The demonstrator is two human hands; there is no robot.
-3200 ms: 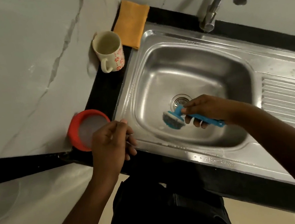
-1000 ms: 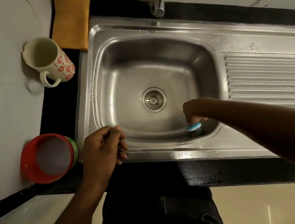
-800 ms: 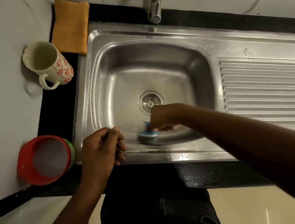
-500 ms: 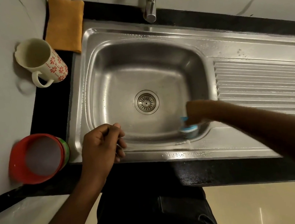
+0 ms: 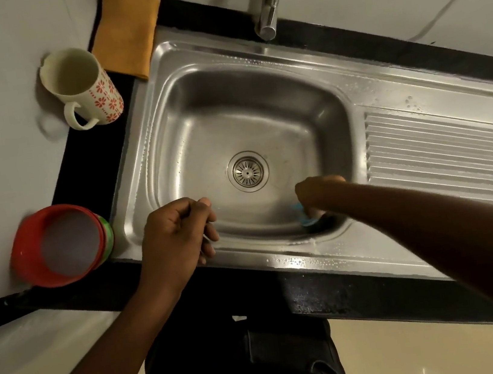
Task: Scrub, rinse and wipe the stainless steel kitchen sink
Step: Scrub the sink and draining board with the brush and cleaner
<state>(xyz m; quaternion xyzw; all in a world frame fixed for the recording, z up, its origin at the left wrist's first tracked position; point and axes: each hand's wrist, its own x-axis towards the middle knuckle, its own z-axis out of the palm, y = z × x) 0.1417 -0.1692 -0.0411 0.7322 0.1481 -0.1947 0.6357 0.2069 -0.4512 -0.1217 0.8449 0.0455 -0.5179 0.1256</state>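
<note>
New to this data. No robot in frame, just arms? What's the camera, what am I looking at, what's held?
No machine here: a person works with bare hands, and the one picture comes from a wide-angle camera on their head, looking down. That is why both forearms come in from the bottom edge. Below them is a stainless steel sink with a drain, a ribbed drainboard to the right and a faucet at the back. The right hand grips a blue brush, mostly hidden under it, at the basin's near right corner. The left hand sits at the sink's front rim with fingers curled; nothing shows in it. On the counter to the left: a flowered mug, an orange cloth and a red container.
</note>
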